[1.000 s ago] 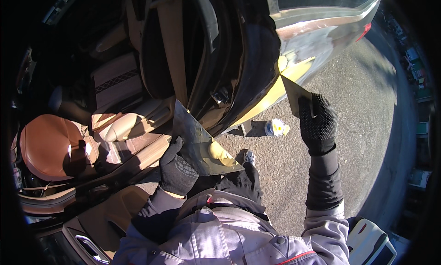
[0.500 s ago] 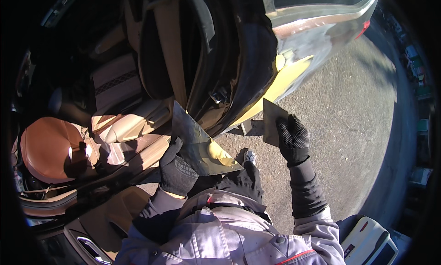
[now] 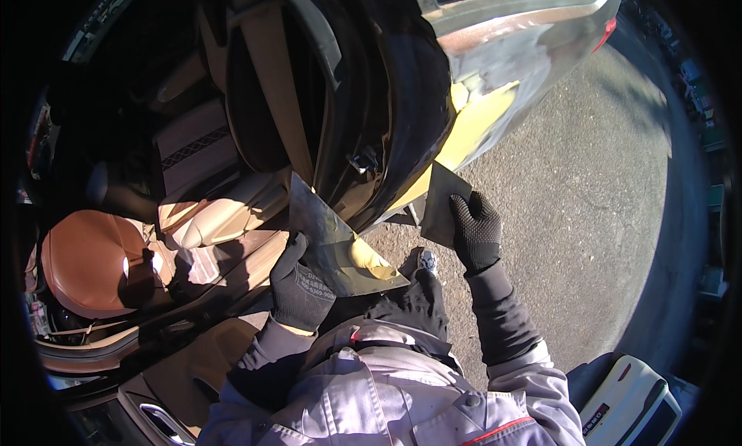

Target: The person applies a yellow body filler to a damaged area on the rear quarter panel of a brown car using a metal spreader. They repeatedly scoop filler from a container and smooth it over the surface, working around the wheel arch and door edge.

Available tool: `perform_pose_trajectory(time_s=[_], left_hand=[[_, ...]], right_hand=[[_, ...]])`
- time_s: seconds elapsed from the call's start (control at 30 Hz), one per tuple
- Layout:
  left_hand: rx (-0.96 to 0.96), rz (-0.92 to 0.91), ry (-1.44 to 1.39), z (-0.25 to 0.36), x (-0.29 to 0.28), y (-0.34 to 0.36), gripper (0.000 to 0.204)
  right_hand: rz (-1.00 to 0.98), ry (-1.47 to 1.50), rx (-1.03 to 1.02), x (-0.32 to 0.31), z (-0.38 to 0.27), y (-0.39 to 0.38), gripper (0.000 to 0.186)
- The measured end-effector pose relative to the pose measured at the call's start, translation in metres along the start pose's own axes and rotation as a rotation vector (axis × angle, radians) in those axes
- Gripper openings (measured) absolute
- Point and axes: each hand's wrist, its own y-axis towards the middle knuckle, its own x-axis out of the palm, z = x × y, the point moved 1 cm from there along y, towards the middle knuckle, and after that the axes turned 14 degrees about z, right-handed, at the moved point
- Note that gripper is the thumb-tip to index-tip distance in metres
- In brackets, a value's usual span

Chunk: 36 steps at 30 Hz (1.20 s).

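Black-gloved left hand [image 3: 304, 295]: holds flat dark board [image 3: 319, 233] bearing yellow paste [image 3: 366, 257]. Black-gloved right hand [image 3: 478, 229]: grips thin dark four-sided plate [image 3: 444, 201]; nearer to yellow-coated, curved grey car panel [image 3: 485, 115], which lies ahead, long axis slanting up rightward.

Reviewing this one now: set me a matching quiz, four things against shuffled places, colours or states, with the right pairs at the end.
Things:
1. Left hand
2. Right hand
3. Yellow lump
4. Tail lamp

Descriptions:
A. Holds the smaller blade
B. Red, at the picture's upper right
C. Holds the larger plate
D. Lies on the larger plate

Pairs: 1-C, 2-A, 3-D, 4-B
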Motion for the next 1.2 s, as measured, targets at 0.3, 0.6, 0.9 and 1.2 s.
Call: perform_pose_trajectory(time_s=[0.3,0.6,0.9,1.2], left_hand=[[0.012,-0.005,0.014,0.000,0.006,-0.002,0.035],[0.035,0.021,0.022,0.001,0.011,-0.003,0.032],[0.036,0.034,0.008,0.001,0.009,-0.001,0.031],[0.037,0.041,-0.002,0.001,0.003,0.003,0.032]], right_hand=[[0.016,0.011,0.006,0.000,-0.005,0.002,0.020],[0.010,-0.092,-0.138,-0.003,-0.019,0.002,0.020],[0.072,-0.220,-0.255,-0.004,-0.022,0.003,0.023],[0.063,-0.260,-0.272,-0.006,-0.019,0.004,0.022]])
